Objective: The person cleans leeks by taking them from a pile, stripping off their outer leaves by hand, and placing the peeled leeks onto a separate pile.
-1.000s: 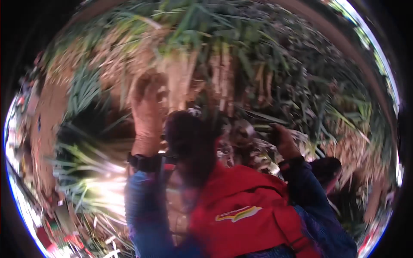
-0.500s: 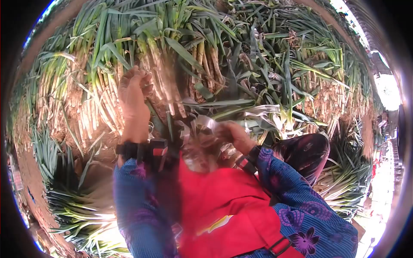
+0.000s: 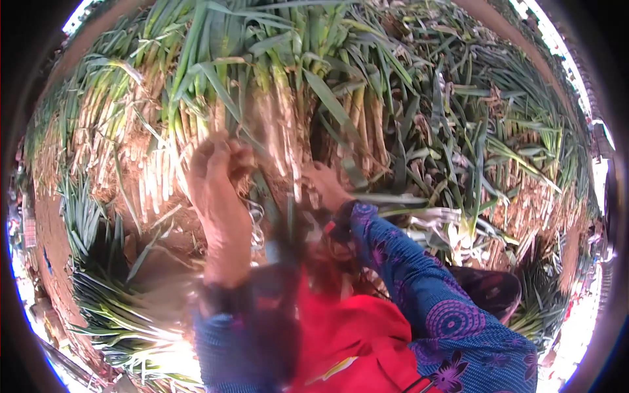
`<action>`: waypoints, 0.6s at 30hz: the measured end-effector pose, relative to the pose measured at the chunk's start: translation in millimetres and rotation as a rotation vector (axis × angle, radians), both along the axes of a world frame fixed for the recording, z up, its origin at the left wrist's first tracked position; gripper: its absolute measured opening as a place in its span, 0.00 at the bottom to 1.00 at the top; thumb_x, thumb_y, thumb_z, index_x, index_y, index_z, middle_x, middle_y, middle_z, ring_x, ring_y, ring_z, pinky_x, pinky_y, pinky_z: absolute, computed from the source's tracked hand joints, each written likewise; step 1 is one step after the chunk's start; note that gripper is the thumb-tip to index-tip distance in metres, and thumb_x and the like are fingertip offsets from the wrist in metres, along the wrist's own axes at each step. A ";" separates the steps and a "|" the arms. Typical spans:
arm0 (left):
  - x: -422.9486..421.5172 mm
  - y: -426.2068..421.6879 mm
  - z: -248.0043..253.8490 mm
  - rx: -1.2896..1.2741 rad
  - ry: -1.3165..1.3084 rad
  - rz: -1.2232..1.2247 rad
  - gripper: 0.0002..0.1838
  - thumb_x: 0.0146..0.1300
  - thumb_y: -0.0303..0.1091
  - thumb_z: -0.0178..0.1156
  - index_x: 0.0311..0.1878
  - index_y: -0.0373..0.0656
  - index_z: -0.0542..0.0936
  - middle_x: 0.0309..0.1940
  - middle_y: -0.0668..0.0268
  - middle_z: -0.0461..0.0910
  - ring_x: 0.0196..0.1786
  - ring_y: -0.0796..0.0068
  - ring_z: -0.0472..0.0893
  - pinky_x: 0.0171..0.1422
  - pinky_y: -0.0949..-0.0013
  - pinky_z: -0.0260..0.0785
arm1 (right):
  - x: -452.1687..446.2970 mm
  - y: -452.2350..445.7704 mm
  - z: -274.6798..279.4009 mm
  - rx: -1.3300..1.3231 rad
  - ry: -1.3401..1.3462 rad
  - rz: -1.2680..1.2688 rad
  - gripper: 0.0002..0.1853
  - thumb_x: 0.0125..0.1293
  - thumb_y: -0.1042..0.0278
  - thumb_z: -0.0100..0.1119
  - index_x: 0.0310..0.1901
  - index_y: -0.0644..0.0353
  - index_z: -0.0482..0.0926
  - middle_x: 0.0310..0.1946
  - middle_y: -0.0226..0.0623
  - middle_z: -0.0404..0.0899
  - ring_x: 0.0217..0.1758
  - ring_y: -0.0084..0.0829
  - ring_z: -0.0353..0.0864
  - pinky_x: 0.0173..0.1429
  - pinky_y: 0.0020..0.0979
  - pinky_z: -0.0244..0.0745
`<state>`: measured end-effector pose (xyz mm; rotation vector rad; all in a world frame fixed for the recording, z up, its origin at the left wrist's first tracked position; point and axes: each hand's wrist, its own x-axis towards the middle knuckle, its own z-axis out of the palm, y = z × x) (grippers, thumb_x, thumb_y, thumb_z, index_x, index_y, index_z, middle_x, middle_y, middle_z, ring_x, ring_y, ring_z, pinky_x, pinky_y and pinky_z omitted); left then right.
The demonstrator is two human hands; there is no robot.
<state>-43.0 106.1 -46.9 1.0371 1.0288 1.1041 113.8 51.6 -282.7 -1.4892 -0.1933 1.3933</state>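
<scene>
Long green onions with pale, soil-covered stalks lie in bundles, leaves pointing away. My left hand is over the lower ends of the stalks, its fingers curled around something I cannot make out. My right hand reaches to the root ends of a middle bunch, fingers bent close to the stalks; whether it grips them is unclear. Both wrists wear dark bands. A dark blurred shape covers part of my left forearm.
Loose leaves and peelings lie in a heap at the right. Cleaned onions with white stalks lie at the lower left. More onions stand at the far right. My red apron and a dark patterned knee are close by.
My right hand has moved from the peelings near my lap up and leftward to the onion bunch. My left hand is slightly lower in view. The whole view has shifted a little.
</scene>
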 end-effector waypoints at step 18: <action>1.4 -3.2 -10.9 -0.130 -0.132 -0.032 0.10 0.69 0.34 0.54 0.49 0.42 0.77 0.34 0.71 0.77 0.37 0.78 0.80 0.40 0.76 0.70 | -19.9 39.2 -45.6 0.233 0.433 0.068 0.28 0.61 0.35 0.54 0.48 0.52 0.75 0.38 0.32 0.78 0.36 0.30 0.77 0.43 0.36 0.67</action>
